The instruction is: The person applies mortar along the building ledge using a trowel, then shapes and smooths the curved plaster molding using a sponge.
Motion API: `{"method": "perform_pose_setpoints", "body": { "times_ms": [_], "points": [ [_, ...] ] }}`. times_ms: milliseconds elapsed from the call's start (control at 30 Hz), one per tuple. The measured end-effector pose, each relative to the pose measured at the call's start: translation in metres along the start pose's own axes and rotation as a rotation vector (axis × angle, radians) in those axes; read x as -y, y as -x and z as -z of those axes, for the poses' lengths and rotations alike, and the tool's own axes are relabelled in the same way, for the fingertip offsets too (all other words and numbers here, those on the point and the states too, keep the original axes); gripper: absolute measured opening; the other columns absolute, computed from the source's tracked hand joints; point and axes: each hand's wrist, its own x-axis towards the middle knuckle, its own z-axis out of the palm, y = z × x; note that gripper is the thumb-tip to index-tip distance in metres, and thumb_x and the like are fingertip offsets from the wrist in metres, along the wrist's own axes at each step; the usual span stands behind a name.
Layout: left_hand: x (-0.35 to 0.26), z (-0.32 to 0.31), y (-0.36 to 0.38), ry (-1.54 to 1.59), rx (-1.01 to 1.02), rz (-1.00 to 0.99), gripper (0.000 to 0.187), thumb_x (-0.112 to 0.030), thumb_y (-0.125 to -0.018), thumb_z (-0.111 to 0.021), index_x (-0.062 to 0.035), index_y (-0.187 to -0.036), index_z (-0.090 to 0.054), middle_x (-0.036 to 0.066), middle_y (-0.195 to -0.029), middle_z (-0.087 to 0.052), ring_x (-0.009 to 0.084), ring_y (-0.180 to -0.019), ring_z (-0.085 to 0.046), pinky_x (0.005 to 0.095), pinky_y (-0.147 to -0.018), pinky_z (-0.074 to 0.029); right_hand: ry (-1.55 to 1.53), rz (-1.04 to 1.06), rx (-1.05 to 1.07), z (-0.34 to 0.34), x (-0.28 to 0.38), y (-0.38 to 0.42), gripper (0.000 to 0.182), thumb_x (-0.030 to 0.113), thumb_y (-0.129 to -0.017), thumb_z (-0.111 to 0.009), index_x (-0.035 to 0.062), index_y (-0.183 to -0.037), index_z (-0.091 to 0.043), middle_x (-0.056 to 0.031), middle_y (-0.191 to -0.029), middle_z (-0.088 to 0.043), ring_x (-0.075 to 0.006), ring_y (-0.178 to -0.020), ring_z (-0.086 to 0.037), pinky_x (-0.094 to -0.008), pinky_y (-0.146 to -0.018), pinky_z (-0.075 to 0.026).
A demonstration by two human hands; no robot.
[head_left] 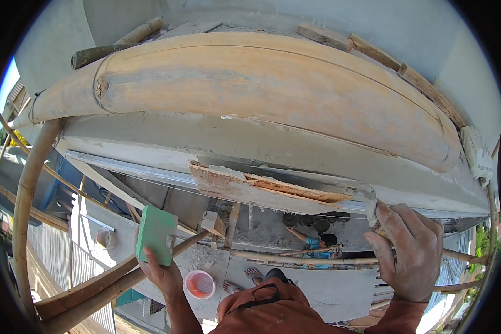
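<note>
My left hand (162, 275) is closed on a flat green rectangular block (157, 235) smeared with pale mortar, its thumb on the near face. My right hand (409, 245), coated in grey dust, grips a small mortar-smeared trowel (371, 207); fingers cover most of its handle. The trowel's grey blade is by the right end of a splintered wooden board (222, 181), at the lower edge of a plastered ledge (167, 131). Pale mortar sticks to the board's face.
A thick bamboo pole (250, 78) lies across the ledge. Bamboo rails (122, 284) and an upright pole (30, 195) stand at the left. Below are a pink bucket (200, 284), another bucket (106, 239) and a person in a blue shirt (315, 243).
</note>
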Motion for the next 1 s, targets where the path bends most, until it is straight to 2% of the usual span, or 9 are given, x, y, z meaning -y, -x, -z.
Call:
{"method": "perform_pose_setpoints", "body": {
  "times_ms": [167, 233, 300, 467, 533, 667, 967, 1000],
  "points": [
    [-0.004, -0.006, -0.001, 0.018, 0.023, -0.004, 0.052, -0.037, -0.106, -0.051, 0.0008, -0.141, -0.043, 0.012, -0.134, -0.052, 0.021, -0.123, -0.05, 0.0398, -0.105, -0.039, 0.007, -0.016, 0.012, -0.002, 0.005, -0.001, 0.039, 0.017, -0.08, -0.077, -0.0047, -0.111, -0.068, -0.0105, -0.083, -0.064, -0.0244, -0.061, -0.065, -0.0364, -0.052, -0.05],
    [-0.004, -0.004, -0.001, 0.022, 0.021, -0.005, 0.052, -0.037, -0.105, -0.051, 0.0007, -0.141, -0.043, 0.012, -0.133, -0.052, 0.0211, -0.123, -0.05, 0.0396, -0.105, -0.039, -0.123, -0.307, 0.135, -0.004, 0.012, 0.004, 0.043, 0.023, -0.078, -0.079, 0.0043, -0.116, -0.07, -0.0111, -0.099, -0.069, -0.0297, -0.088, -0.065, -0.0398, -0.082, -0.044],
    [-0.001, 0.004, -0.002, 0.018, -0.006, 0.026, 0.058, -0.035, -0.106, -0.049, 0.0046, -0.148, -0.037, 0.018, -0.141, -0.049, 0.0253, -0.13, -0.047, 0.0401, -0.111, -0.035, -0.11, -0.276, 0.11, -0.006, 0.011, 0.002, 0.043, 0.022, -0.078, -0.079, 0.0038, -0.116, -0.07, -0.0113, -0.097, -0.069, -0.0298, -0.088, -0.065, -0.0397, -0.081, -0.044],
    [-0.002, 0.0, -0.001, 0.011, -0.016, 0.021, 0.056, -0.036, -0.106, -0.051, 0.0027, -0.145, -0.039, 0.015, -0.139, -0.049, 0.0238, -0.127, -0.048, 0.0405, -0.108, -0.037, -0.158, -0.287, 0.105, -0.007, 0.01, -0.001, 0.043, 0.021, -0.078, -0.079, 0.0026, -0.115, -0.069, -0.0119, -0.095, -0.068, -0.0302, -0.086, -0.065, -0.0398, -0.08, -0.044],
    [-0.002, -0.001, -0.001, 0.013, -0.021, 0.017, 0.053, -0.037, -0.105, -0.052, 0.0007, -0.142, -0.042, 0.013, -0.135, -0.05, 0.022, -0.124, -0.049, 0.0409, -0.106, -0.038, -0.035, -0.033, 0.01, -0.006, 0.002, -0.004, 0.039, 0.016, -0.081, -0.077, -0.0044, -0.113, -0.067, -0.0109, -0.082, -0.064, -0.0257, -0.062, -0.065, -0.0368, -0.054, -0.051],
    [0.001, -0.002, -0.003, 0.025, -0.005, 0.001, 0.053, -0.036, -0.105, -0.052, 0.0012, -0.142, -0.043, 0.013, -0.136, -0.051, 0.0219, -0.125, -0.049, 0.0407, -0.107, -0.038, -0.04, -0.024, -0.045, -0.006, -0.001, -0.002, 0.039, 0.016, -0.08, -0.077, -0.0047, -0.112, -0.067, -0.0108, -0.082, -0.064, -0.0255, -0.061, -0.065, -0.0368, -0.053, -0.051],
    [0.0, -0.009, -0.004, 0.017, 0.025, -0.002, 0.053, -0.035, -0.106, -0.05, 0.0011, -0.144, -0.043, 0.013, -0.139, -0.05, 0.0221, -0.127, -0.048, 0.0406, -0.109, -0.036, -0.014, 0.011, 0.063, -0.006, 0.0, -0.008, 0.04, 0.017, -0.079, -0.078, -0.0045, -0.111, -0.067, -0.01, -0.082, -0.064, -0.0248, -0.062, -0.065, -0.0367, -0.052, -0.05],
    [0.0, -0.009, -0.004, 0.02, 0.025, -0.001, 0.053, -0.035, -0.106, -0.05, 0.0009, -0.144, -0.043, 0.013, -0.139, -0.05, 0.022, -0.128, -0.048, 0.0406, -0.109, -0.036, -0.059, -0.074, 0.082, -0.008, 0.005, -0.008, 0.04, 0.017, -0.078, -0.078, -0.0026, -0.111, -0.068, -0.0108, -0.085, -0.065, -0.0273, -0.069, -0.065, -0.0383, -0.06, -0.049]
  ]
}}
